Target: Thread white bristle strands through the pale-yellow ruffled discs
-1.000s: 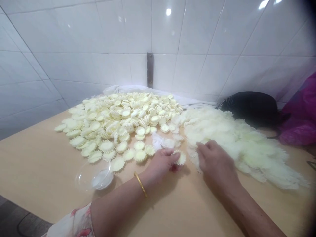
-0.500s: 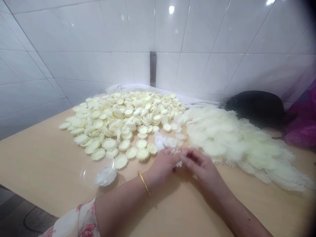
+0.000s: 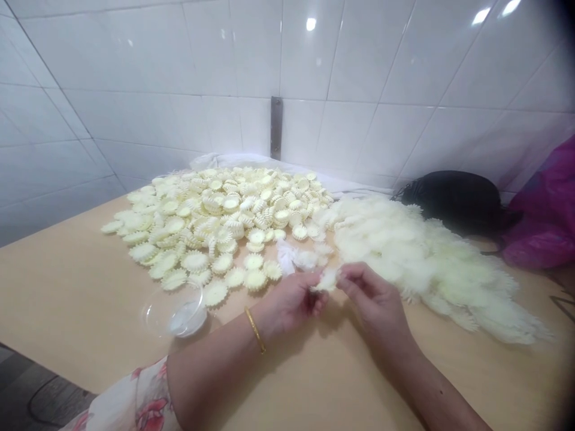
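Scalloped pale disc [image 3: 326, 280] pinched between left hand [image 3: 291, 302] and right hand [image 3: 372, 299] fingertips, held clear of bench [image 3: 90, 287], between ridged pile [image 3: 211, 221] and fluffy heap [image 3: 426, 257].

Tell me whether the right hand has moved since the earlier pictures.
Yes: the right hand has shifted left, toward the metal strip on the wall.

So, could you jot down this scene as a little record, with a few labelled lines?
Left hand: the left hand, wearing a gold bangle, pinches a thin pale-yellow scalloped piece.
Right hand: the right hand pinches the same piece from its other side.
Things: a heap of ridged pale-yellow scalloped cups lies left of the hands; a soft pile of frilly pale-yellow pieces lies right.
Rest: a small clear plastic bowl with something white inside, a light tan tabletop, a white tiled wall, a black rounded bundle, crumpled magenta plastic.
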### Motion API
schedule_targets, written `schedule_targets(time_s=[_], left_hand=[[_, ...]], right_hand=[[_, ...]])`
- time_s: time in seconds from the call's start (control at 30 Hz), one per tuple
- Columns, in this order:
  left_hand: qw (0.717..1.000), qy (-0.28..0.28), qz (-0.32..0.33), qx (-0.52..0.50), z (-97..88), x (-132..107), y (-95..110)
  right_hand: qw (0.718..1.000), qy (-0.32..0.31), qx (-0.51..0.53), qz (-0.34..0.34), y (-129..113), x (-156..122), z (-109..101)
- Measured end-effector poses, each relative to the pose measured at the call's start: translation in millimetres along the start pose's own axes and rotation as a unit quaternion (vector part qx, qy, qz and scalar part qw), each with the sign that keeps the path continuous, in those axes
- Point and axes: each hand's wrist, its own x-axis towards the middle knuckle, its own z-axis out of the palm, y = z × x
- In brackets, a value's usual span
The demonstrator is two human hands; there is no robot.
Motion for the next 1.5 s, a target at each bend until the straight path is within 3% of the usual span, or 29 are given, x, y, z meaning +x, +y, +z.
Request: schedule_targets(time_s=[0.1, 0.23, 0.33, 0.43, 0.5, 0.7, 0.93, 1.23, 1.43, 1.5], left_hand=[[0.997, 0.015, 0.035, 0.064, -4.3, 2.3, -1.6], [0.978, 0.047, 0.14, 0.146, -12.5, 5.6, -5.3], [0.97, 0.058, 0.184, 0.149, -11.6, 3.4, -6.7], [0.983, 0.04, 0.163, 0.078, -5.0, -1.7, -5.7], [0.99, 0.024, 0.131, 0.041, -1.4, -3.9, -4.6], [0.992, -0.033, 0.116, 0.025, -1.2, -3.0, -6.7], [0.989, -0.041, 0.105, 0.093, -1.5, -5.4, -6.7], [0.972, -0.041, 0.142, 0.184, -3.3, -4.5, -8.3], [0.986, 0.022, 0.114, 0.12, -0.3, -7.2, -4.6], [0.99, 0.038, 0.103, 0.088, -0.5, -5.7, -4.3]], right_hand=[[0.999, -0.037, -0.023, 0.011, -0.4, 0.6, -3.3], [0.997, 0.016, 0.012, 0.068, -2.0, 1.8, -3.6], [0.998, 0.013, 0.011, 0.053, -2.5, 0.4, 0.3], [0.998, -0.031, -0.045, 0.024, -0.8, -1.9, 5.3], [0.998, -0.03, -0.054, 0.033, 1.2, -2.5, 7.9], [0.986, -0.019, 0.107, 0.123, 2.5, -0.9, 13.6], [0.977, 0.011, 0.168, 0.134, 8.1, 4.1, 8.8], [0.99, 0.093, 0.034, 0.098, -4.7, 10.1, -3.2], [0.97, 0.21, -0.106, 0.065, -1.0, 21.7, -31.8], [0.958, 0.205, -0.202, 0.02, 7.5, 25.4, -40.8]])
